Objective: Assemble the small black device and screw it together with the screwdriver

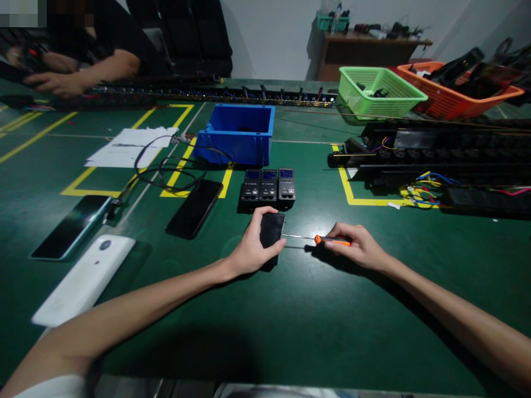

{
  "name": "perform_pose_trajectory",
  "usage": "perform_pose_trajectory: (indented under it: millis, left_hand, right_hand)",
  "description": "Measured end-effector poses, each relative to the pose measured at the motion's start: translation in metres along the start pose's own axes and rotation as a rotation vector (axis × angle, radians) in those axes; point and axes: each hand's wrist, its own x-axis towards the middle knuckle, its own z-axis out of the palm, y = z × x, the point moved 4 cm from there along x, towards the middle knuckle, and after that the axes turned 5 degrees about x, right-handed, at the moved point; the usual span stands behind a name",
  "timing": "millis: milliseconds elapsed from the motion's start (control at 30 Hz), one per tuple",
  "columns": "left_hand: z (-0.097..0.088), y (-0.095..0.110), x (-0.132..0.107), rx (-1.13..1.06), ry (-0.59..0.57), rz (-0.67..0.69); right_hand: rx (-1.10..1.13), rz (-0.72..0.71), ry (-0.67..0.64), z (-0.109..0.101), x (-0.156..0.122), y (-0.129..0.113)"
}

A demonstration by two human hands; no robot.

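My left hand (pixel 253 249) is closed around a small black box-shaped device (pixel 271 229), its flat dark face turned up. In my right hand (pixel 359 246) is a screwdriver (pixel 334 241) with an orange and black handle. The thin metal shaft points left, and its tip meets the right edge of the black device; whether it sits in a screw is too small to tell. Just beyond my left hand stand several similar black modules (pixel 269 187) with small dark blue screens and ports on their fronts.
Behind the modules is a blue bin (pixel 236 138). Phones (pixel 194 209) and a cable (pixel 166 174) lie left, near paper (pixel 128 146). Black rails with wires (pixel 415 160) lie right, below a green basket (pixel 379 94) and an orange basket (pixel 456 91). A co-worker's hand (pixel 60 83) is far left.
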Motion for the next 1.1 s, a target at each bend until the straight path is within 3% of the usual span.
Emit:
perform_pose_trajectory:
  millis: [533, 1100]
  left_hand:
    - [0.0001, -0.0011, 0.0001, 0.041, 0.004, 0.005]
    - [0.0001, 0.0001, -0.0002, 0.027, -0.013, -0.002]
  right_hand:
    - [-0.033, -0.050, 0.078, 0.0016, -0.0012, 0.0012]
    - [-0.038, -0.046, 0.006, 0.0002, 0.0002, -0.0019]
